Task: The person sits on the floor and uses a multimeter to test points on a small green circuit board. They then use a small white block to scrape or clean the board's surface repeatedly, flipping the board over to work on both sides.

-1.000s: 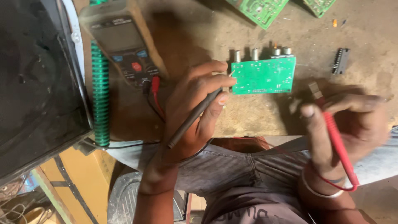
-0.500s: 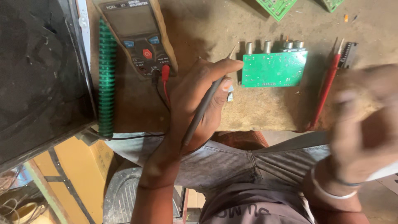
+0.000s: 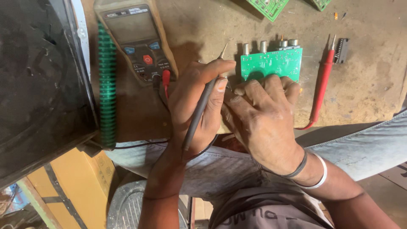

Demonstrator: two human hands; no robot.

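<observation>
Near the workbench's front edge, the left hand has its fingers clamped on a black probe, tip pointing away. Beside it, the right hand lies palm-down, fingertips together on the green circuit board, hiding its near edge. A red probe lies loose rightward; a multimeter sits at the back-left, partly cropped
</observation>
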